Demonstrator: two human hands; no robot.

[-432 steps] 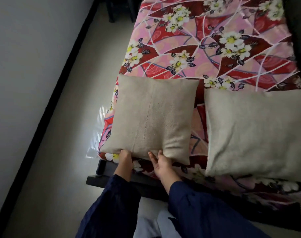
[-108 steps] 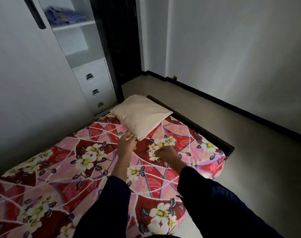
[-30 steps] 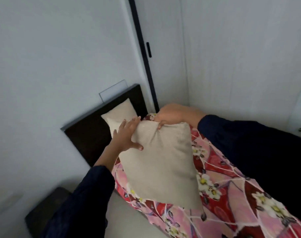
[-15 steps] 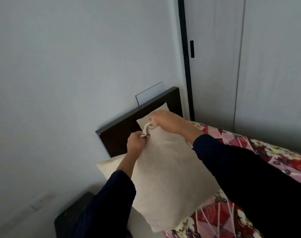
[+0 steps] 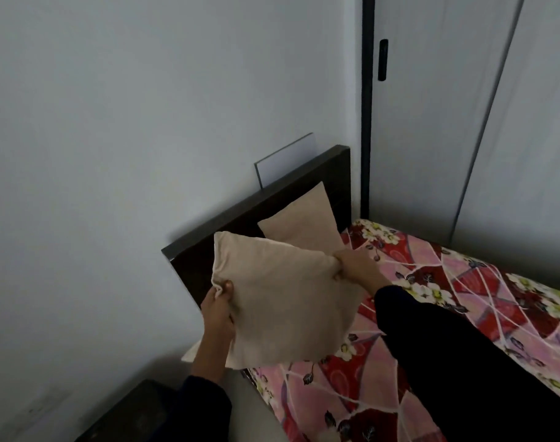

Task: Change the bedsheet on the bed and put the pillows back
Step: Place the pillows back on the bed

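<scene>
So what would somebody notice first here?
Probably the beige pillow held up in the middle, with the left hand gripping its left edge and the right hand its upper right corner. Next, the bright red and pink flowery sheet spread at the right, and a second pillow leaning on the dark headboard.

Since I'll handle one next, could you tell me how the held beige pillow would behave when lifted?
Probably soft and floppy: the pillow bunches where the left hand pinches it. Likely light: that pinch and the right hand gripping its edge seem to carry it.

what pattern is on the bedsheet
Red and pink panels with white-and-yellow flowers on the bedsheet, seen in the head view.
</scene>
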